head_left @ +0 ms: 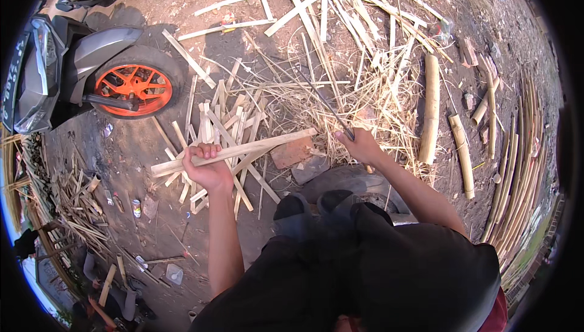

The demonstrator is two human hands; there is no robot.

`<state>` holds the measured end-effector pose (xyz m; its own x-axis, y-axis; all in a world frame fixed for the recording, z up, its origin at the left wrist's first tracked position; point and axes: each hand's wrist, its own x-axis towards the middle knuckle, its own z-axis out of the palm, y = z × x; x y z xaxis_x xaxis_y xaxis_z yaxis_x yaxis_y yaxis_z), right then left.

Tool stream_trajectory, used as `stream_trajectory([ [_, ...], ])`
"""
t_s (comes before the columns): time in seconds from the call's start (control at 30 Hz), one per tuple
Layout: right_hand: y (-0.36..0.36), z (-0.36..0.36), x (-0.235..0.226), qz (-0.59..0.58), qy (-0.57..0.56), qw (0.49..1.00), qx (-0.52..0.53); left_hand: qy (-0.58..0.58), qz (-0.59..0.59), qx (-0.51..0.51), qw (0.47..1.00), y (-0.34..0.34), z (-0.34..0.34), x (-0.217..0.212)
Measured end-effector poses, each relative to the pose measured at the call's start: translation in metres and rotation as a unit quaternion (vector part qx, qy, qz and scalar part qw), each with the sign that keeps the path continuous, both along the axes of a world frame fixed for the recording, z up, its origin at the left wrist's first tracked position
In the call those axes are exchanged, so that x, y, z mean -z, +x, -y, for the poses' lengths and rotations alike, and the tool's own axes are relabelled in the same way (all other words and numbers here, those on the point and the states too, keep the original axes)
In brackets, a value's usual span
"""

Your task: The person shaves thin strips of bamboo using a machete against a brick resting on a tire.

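My left hand point(207, 169) is closed around a long split-bamboo slat point(267, 143), which slants up to the right across the middle of the view. The slat's far end comes close to my right hand point(360, 148). That hand grips a long dark-bladed knife point(328, 107), its blade pointing up and to the left, and a bit of the handle shows below my fist. Under the slat lies a loose pile of cut bamboo slats point(243, 119). Reddish brick pieces point(293, 152) rest on the ground between my hands.
Thin bamboo shavings point(389, 101) heap beyond my right hand, with long strips point(304, 3) behind. Bamboo poles point(431, 110) lie right. A motorcycle with an orange wheel point(135, 88) stands left. Near my feet is a tyre point(389, 192). Another person point(121, 301) is at lower left.
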<state>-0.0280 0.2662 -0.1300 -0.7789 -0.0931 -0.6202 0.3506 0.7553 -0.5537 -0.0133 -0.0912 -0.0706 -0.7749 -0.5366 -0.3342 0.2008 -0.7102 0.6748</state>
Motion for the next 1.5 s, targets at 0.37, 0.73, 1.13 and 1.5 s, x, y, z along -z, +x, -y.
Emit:
stream_trajectory([
  [0.37, 0.065, -0.019, 0.035, 0.087, 0.033, 0.991, -0.1, -0.037, 0.093, -0.106, 0.989, 0.028, -0.014, 0.025],
  [0.73, 0.072, 0.013, 0.011, 0.055, -0.01, 0.985, -0.162, -0.059, 0.124, -0.102, 0.985, 0.053, -0.005, 0.036],
  [1.13, 0.083, -0.01, 0.04, 0.1, 0.047, 0.987, -0.118, -0.076, 0.175, -0.137, 0.972, 0.047, -0.036, 0.014],
  [1.5, 0.073, 0.005, 0.017, 0.082, -0.007, 0.986, -0.144, -0.224, 0.118, -0.036, 0.967, 0.051, -0.058, 0.023],
])
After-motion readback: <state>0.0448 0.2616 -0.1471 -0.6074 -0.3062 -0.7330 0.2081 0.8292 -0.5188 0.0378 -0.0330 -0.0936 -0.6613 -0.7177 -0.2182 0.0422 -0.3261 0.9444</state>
